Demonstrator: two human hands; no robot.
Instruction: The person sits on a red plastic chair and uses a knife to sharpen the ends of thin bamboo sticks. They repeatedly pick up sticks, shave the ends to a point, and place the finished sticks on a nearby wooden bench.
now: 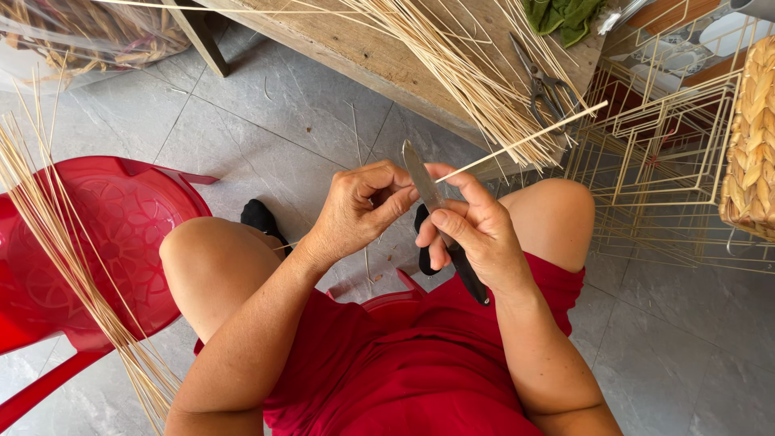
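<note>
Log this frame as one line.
left hand: pinches knife blade | right hand: grips knife, holds thin reed strip | red chair with reeds beside left knee

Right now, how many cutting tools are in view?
2: a knife held in the right hand, and scissors lying on the wooden bench among straw stalks. Others may be hidden.

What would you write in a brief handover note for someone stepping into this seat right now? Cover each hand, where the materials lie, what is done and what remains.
Right hand: grips a black-handled knife, blade pointing up and away.
Left hand: pinches the near end of one thin cane strip against the blade.
Materials: a bundle of strips on the wooden bench with scissors; more strips across the red chair.
Done: cannot tell how many strips are finished.
Left: this strip is mid-work; both bundles wait.
</note>
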